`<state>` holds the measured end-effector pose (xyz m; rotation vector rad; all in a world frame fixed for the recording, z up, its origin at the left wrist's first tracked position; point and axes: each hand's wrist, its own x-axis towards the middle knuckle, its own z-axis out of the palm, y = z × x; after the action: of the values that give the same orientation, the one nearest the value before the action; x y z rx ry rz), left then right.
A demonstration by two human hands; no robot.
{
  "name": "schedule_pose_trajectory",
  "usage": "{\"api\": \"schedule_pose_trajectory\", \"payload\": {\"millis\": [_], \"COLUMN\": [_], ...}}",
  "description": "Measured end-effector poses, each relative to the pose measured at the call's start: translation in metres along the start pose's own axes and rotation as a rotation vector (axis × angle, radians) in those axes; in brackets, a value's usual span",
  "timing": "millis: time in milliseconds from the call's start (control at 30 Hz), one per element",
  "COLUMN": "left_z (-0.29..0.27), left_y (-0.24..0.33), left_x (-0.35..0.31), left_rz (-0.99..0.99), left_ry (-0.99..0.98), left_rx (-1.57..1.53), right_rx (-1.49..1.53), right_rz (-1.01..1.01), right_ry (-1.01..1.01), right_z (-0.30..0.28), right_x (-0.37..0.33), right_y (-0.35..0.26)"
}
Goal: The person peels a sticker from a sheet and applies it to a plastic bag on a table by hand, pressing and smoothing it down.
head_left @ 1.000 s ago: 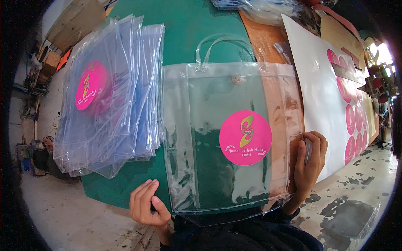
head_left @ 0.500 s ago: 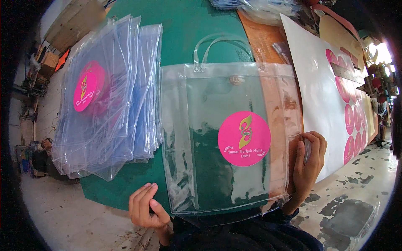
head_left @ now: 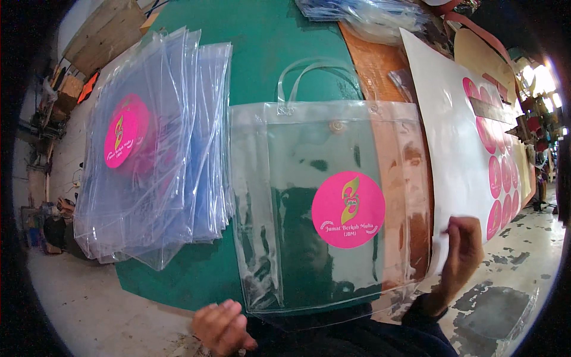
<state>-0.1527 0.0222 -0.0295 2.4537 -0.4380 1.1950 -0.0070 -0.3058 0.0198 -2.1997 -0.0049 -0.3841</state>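
A clear plastic tote bag (head_left: 291, 238) with a round pink sticker (head_left: 348, 209) and a looped clear handle (head_left: 309, 63) lies flat before me. My left hand (head_left: 221, 327) is off the bag's lower left corner, somewhat blurred, its fingers curled in and nothing visible in them. To the right of the bag, my right hand (head_left: 464, 250) is over the near edge of a white sticker sheet (head_left: 437, 149). Its thumb and forefinger come together there; whatever may be between them is too small to make out.
Left of the bag lies a pile of clear plastic bags (head_left: 148, 196), the top one bearing a pink sticker. The green tabletop (head_left: 250, 35) adjoins an orange-brown board (head_left: 366, 50). More folded plastic (head_left: 380, 21) lies at the back. A metal ruler (head_left: 493, 111) rests across the sticker sheet.
My right hand has left the bag's right edge and moved right to the sticker sheet. My left hand has moved slightly lower, its fingers curling in. The whole view has shifted a little.
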Motion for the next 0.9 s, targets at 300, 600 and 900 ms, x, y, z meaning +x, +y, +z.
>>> {"api": "schedule_pose_trajectory", "payload": {"millis": [300, 600, 900], "left_z": [-0.016, -0.021, -0.032], "left_y": [0.003, -0.003, -0.010], "left_x": [0.031, 0.035, 0.046], "left_rz": [-0.052, 0.073, 0.227], "left_ry": [-0.619, -0.802, -0.980], "left_rx": [-0.102, -0.065, -0.073], "right_rx": [-0.242, 0.097, -0.295], "right_rz": [-0.721, -1.117, -0.942], "right_ry": [-0.650, -1.000, -0.796], "right_z": [0.023, 0.083, 0.089], "right_x": [0.051, 0.055, 0.083], "right_y": [-0.028, -0.036, -0.029]}}
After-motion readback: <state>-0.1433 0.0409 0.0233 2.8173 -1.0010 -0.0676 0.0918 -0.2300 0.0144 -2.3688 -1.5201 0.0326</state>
